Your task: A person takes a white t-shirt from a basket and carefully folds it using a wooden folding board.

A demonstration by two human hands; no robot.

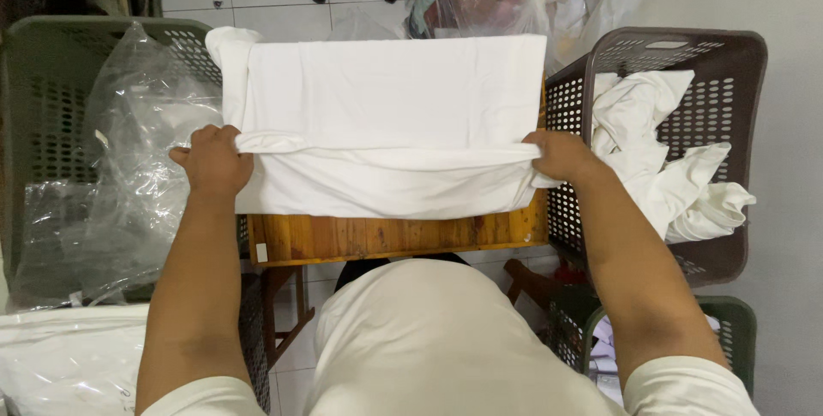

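A white cloth (386, 99) lies spread on a small wooden table (386, 236). Its near part is doubled over into a fold that runs from side to side. My left hand (213, 159) pinches the left end of that fold. My right hand (561, 155) grips the right end of it. Both hands are level with each other, above the table's middle. The cloth's far left corner hangs over the table's edge.
A brown perforated basket (729, 65) on the right holds crumpled white cloths (660, 159). A green basket (34, 90) on the left is full of clear plastic bags (129, 150). A second green basket (737, 322) stands at lower right. More plastic bags lie beyond the table.
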